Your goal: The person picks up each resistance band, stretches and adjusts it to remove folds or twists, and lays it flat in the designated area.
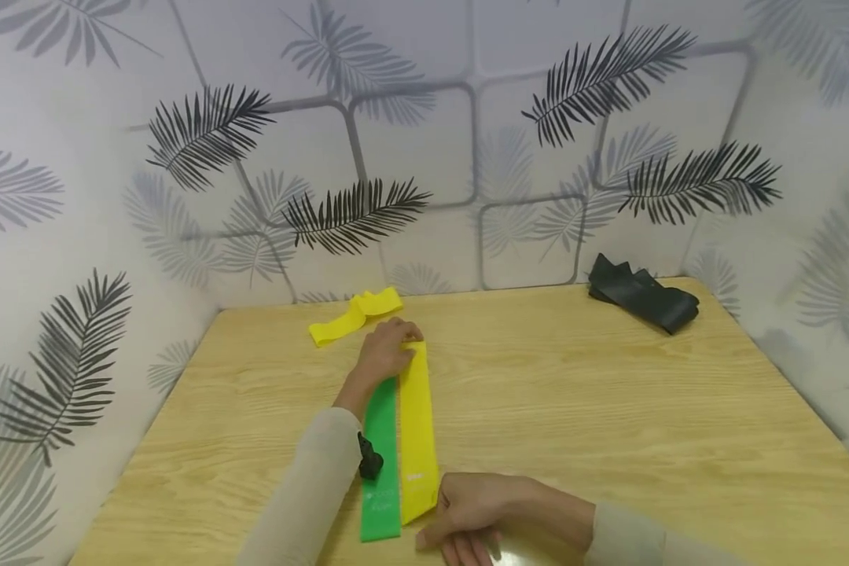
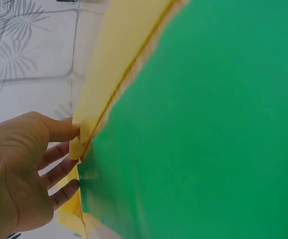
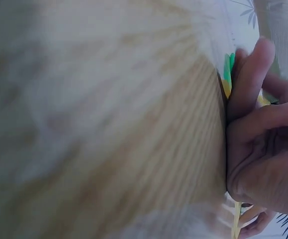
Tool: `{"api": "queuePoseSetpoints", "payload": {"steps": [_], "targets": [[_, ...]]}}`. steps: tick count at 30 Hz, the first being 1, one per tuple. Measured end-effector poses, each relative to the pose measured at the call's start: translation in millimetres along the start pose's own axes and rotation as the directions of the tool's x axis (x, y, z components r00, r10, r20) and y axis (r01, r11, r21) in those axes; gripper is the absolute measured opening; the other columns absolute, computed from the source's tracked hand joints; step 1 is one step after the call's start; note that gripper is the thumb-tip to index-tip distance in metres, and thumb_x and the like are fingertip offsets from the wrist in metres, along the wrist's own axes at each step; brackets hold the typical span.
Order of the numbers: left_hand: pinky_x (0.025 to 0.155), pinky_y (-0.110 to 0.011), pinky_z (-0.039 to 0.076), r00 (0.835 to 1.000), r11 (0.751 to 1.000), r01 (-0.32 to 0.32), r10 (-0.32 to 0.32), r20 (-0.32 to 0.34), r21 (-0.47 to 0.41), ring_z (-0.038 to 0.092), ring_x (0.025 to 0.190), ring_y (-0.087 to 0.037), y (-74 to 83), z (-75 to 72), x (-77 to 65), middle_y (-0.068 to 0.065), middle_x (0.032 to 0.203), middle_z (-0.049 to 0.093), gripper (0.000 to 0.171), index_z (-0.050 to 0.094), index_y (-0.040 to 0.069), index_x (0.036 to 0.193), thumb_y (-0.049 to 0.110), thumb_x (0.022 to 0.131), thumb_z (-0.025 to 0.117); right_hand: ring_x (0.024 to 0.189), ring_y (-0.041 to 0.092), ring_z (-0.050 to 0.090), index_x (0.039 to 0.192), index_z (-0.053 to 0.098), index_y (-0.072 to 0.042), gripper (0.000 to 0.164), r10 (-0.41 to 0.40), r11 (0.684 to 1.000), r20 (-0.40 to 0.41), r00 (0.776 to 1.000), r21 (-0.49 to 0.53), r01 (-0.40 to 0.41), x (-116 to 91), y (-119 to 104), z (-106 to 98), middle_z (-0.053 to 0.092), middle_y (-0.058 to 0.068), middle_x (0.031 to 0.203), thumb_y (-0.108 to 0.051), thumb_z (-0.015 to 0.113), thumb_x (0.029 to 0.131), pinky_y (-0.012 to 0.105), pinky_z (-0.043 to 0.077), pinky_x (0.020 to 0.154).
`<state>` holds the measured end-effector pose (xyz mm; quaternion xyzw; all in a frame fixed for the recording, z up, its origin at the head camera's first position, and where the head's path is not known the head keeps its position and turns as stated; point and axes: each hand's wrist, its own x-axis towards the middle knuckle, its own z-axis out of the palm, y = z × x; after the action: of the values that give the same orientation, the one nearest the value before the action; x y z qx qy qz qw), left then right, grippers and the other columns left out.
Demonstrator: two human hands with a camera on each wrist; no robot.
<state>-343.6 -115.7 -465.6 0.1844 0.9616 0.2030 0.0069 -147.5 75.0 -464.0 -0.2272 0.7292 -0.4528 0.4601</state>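
Observation:
A yellow resistance band [image 1: 417, 424] lies stretched lengthwise on the table beside a green resistance band [image 1: 381, 495]. My left hand [image 1: 387, 350] pinches the yellow band's far end between thumb and fingers. In the left wrist view, the thumb of the left hand [image 2: 24, 164] presses on that end, and the green band [image 2: 198, 124] fills most of the picture. By the yellow band's near right corner, my right hand [image 1: 474, 507] rests low on the table with loosely bent fingers. The right wrist view shows the right hand [image 3: 263, 134] against the tabletop, with nothing gripped.
A second yellow band [image 1: 357, 317] lies rumpled near the wall, just beyond the left hand. Folded black band material [image 1: 644, 297] sits at the table's back right. The wooden table [image 1: 573, 393] meets a leaf-patterned wall [image 1: 424, 141]. A small black device [image 1: 370, 458] is on the left wrist.

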Motion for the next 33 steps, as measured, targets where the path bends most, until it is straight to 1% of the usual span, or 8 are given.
{"api": "queuePoseSetpoints", "payload": {"steps": [10,13,15,18,22,26,29,33], "targets": [[0.101,-0.055,0.044,0.999,0.992,-0.037,0.034,0.025,0.121,0.053,0.122,-0.034,10.7,-1.9,-1.2,-0.009,0.131,0.06,0.023,0.066,0.013,0.127,0.01,0.105,0.062,0.036,0.005,0.051,0.063,0.072,0.001,0.048,-0.026,1.0,0.132,0.991,0.008,0.026,-8.4,6.1,-4.7,0.061,-0.001,0.048,-0.035,0.074,0.094,0.018,0.03,0.031],[0.101,-0.054,0.047,0.999,0.997,-0.039,0.037,0.026,0.072,0.056,0.121,-0.036,7.5,-7.8,2.4,-0.014,0.13,0.062,0.023,0.066,0.009,0.128,0.008,0.106,0.058,0.037,0.004,0.049,0.065,0.071,0.003,0.05,-0.056,0.998,0.141,0.988,0.017,0.054,-10.3,8.6,-5.8,0.061,-0.001,0.048,-0.036,0.069,0.097,0.019,0.03,0.031],[0.098,-0.053,0.05,1.0,1.0,-0.021,0.021,-0.02,0.005,0.059,0.116,-0.038,0.3,-14.4,7.6,-0.018,0.126,0.063,0.024,0.066,0.006,0.128,0.008,0.107,0.055,0.039,0.005,0.05,0.071,0.071,0.008,0.054,-0.084,0.996,0.155,0.984,0.048,0.077,-12.0,10.2,-8.2,0.062,-0.001,0.05,-0.037,0.065,0.101,0.019,0.031,0.032],[0.093,-0.052,0.053,0.986,0.998,0.027,-0.036,-0.163,-0.058,0.061,0.111,-0.04,-22.4,-25.0,14.9,-0.023,0.121,0.063,0.027,0.064,0.0,0.128,0.005,0.107,0.049,0.042,0.006,0.056,0.084,0.067,0.018,0.058,-0.152,0.981,0.16,0.975,0.144,0.129,-15.0,12.2,-14.4,0.062,0.0,0.053,-0.035,0.057,0.106,0.018,0.036,0.035],[0.098,-0.059,0.047,0.928,0.979,0.203,-0.188,-0.322,0.012,0.053,0.118,-0.048,-64.3,-37.7,16.9,-0.031,0.126,0.056,0.033,0.056,-0.005,0.134,0.003,0.104,0.045,0.049,0.01,0.061,0.099,0.06,0.022,0.053,-0.235,0.947,0.045,0.971,0.236,0.218,-22.5,12.3,-31.0,0.06,0.0,0.062,-0.029,0.05,0.11,0.019,0.044,0.042],[0.101,-0.065,0.041,0.879,0.918,0.396,-0.38,-0.287,-0.004,0.045,0.12,-0.055,-96.2,-47.1,2.1,-0.039,0.129,0.047,0.041,0.044,-0.011,0.139,0.016,0.109,0.043,0.054,0.013,0.062,0.103,0.063,0.014,0.044,-0.223,0.941,-0.166,0.961,0.222,0.257,-29.3,9.9,-48.2,0.061,0.002,0.067,-0.028,0.05,0.11,0.022,0.051,0.049],[0.096,-0.064,0.042,0.883,0.907,0.417,-0.419,-0.212,-0.057,0.046,0.111,-0.053,-107.1,-51.6,-11.1,-0.038,0.121,0.048,0.039,0.048,-0.014,0.129,0.018,0.108,0.044,0.058,0.017,0.063,0.105,0.065,0.011,0.04,-0.203,0.943,-0.268,0.942,0.207,0.262,-31.2,7.6,-58.9,0.063,0.004,0.07,-0.027,0.051,0.11,0.026,0.055,0.054],[0.077,-0.052,0.047,0.891,0.903,0.41,-0.427,-0.157,-0.13,0.049,0.089,-0.04,-110.0,-57.1,-17.8,-0.027,0.1,0.053,0.022,0.057,-0.011,0.104,0.009,0.096,0.05,0.062,0.019,0.065,0.108,0.063,0.011,0.04,-0.198,0.941,-0.328,0.924,0.198,0.273,-30.7,3.6,-69.6,0.063,0.007,0.074,-0.027,0.053,0.109,0.03,0.056,0.057]]}}
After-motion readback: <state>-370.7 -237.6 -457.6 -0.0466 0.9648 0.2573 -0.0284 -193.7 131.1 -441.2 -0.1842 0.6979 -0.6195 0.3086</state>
